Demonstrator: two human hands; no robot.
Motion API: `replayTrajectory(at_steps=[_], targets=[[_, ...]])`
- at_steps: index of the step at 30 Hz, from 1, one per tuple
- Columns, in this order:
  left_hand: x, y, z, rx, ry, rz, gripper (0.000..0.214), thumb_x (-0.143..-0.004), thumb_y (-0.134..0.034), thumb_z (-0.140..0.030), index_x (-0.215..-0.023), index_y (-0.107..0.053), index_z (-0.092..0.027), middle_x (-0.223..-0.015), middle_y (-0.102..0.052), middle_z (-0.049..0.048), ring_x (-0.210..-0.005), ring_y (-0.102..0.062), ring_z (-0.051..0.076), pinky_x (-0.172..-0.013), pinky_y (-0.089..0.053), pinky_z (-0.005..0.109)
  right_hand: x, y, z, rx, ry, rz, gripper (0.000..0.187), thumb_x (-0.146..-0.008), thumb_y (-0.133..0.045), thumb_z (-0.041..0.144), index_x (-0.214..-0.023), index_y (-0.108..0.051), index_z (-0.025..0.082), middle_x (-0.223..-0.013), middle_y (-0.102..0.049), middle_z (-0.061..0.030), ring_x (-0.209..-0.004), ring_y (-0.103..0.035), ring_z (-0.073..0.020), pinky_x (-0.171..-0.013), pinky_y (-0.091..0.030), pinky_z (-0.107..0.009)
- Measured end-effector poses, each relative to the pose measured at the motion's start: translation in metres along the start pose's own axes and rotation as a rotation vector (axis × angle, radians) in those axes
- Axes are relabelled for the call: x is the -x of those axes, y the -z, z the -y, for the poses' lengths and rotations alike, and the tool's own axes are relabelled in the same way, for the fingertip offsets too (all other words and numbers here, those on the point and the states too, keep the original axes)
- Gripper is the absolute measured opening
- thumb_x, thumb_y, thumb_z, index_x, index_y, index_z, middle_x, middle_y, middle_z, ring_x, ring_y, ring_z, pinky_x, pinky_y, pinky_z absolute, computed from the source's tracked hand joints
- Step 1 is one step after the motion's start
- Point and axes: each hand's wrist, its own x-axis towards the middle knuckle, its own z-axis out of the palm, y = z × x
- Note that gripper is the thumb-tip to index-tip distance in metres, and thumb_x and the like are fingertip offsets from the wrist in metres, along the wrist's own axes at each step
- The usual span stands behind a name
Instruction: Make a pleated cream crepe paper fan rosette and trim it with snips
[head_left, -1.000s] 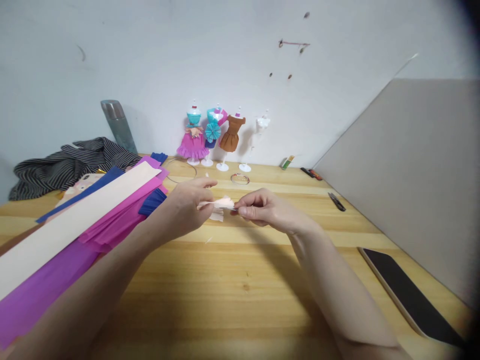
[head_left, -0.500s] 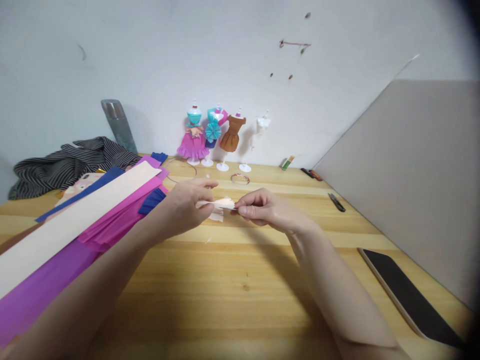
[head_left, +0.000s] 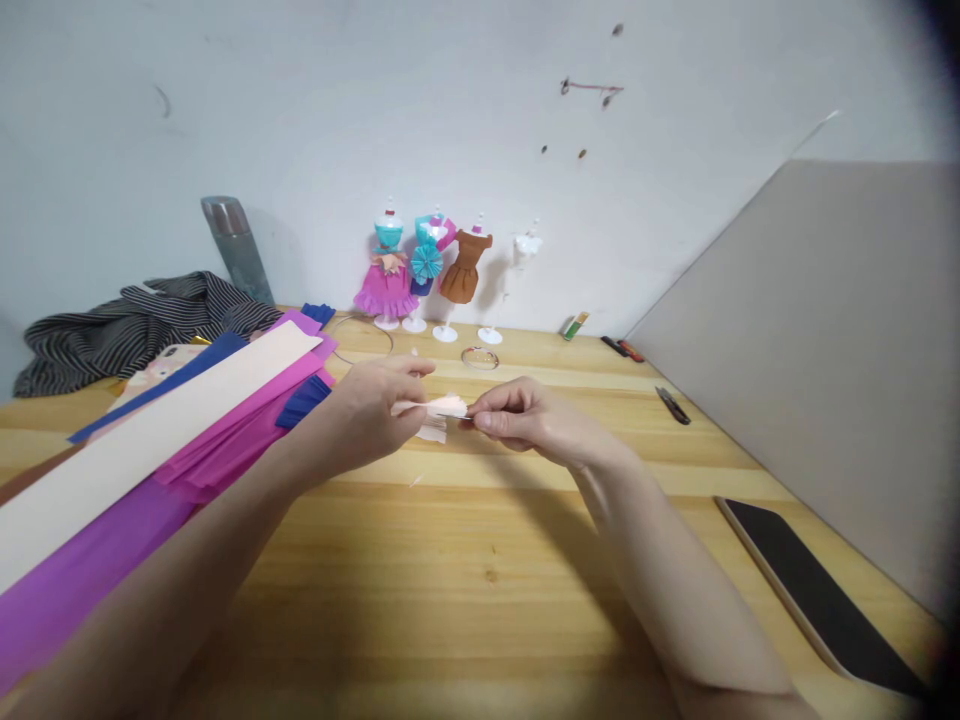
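Between the thumb and fingers of my left hand (head_left: 375, 408) is a gathered piece of pale peach crepe paper (head_left: 448, 404), its ruffled end pointing right. My right hand (head_left: 517, 415) pinches a thin metal needle-like piece (head_left: 454, 416), which reaches left against the lower side of the paper. Its far end is hidden by the paper. Just below hangs or lies a second pleated pale flap (head_left: 433, 431); I cannot tell whether it belongs to the same piece. Both hands are closed, slightly above the table.
Crepe paper strips (head_left: 172, 430) in several colours cover the left side. Small dress forms (head_left: 465, 265) stand along the wall, with a wire ring (head_left: 480, 358) in front. A phone (head_left: 817, 590) and a utility knife (head_left: 673, 405) lie right; a bottle (head_left: 238, 250) and striped cloth (head_left: 150, 325) are back left.
Hardly anything differs. My right hand has shifted very slightly left, and the paper's ruffled end sits almost where it was.
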Motion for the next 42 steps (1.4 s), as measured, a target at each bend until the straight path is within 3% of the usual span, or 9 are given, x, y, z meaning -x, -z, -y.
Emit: replayTrajectory(at_steps=[18,33,42], targets=[[-0.0006,0.0012,0.0009,-0.025,0.009,0.025,0.022,-0.077,-0.053,-0.011,-0.061,-0.067,-0.017,-0.113,-0.069,0.0125,-0.106,-0.064,0.021,-0.085,-0.052,0.031,-0.0026,-0.0004,-0.0026,-0.043,-0.009,0.005,0.035,-0.068,-0.069,0.044,-0.073,-0.067,0.009,-0.041,-0.034,0.0084,-0.040,-0.022,-0.0040,-0.040,-0.013,-0.023],[-0.0008,0.0022,0.0012,-0.024,0.020,0.098,0.022,-0.076,-0.051,-0.010,-0.062,-0.067,-0.016,-0.117,-0.067,0.0135,-0.106,-0.064,0.024,-0.089,-0.051,0.034,-0.0039,-0.0014,-0.0042,-0.040,-0.004,0.020,0.033,-0.068,-0.069,0.042,-0.072,-0.067,0.009,-0.043,-0.034,0.0082,-0.041,-0.022,-0.0037,-0.040,-0.013,-0.022],[0.0000,-0.0002,0.0042,-0.062,0.005,0.067,0.021,-0.077,-0.053,-0.011,-0.062,-0.067,-0.016,-0.114,-0.069,0.0129,-0.105,-0.065,0.022,-0.088,-0.051,0.033,-0.0043,-0.0005,-0.0058,-0.071,-0.016,0.026,0.034,-0.068,-0.069,0.043,-0.074,-0.067,0.010,-0.041,-0.035,0.0079,-0.039,-0.023,-0.0040,-0.039,-0.013,-0.022]])
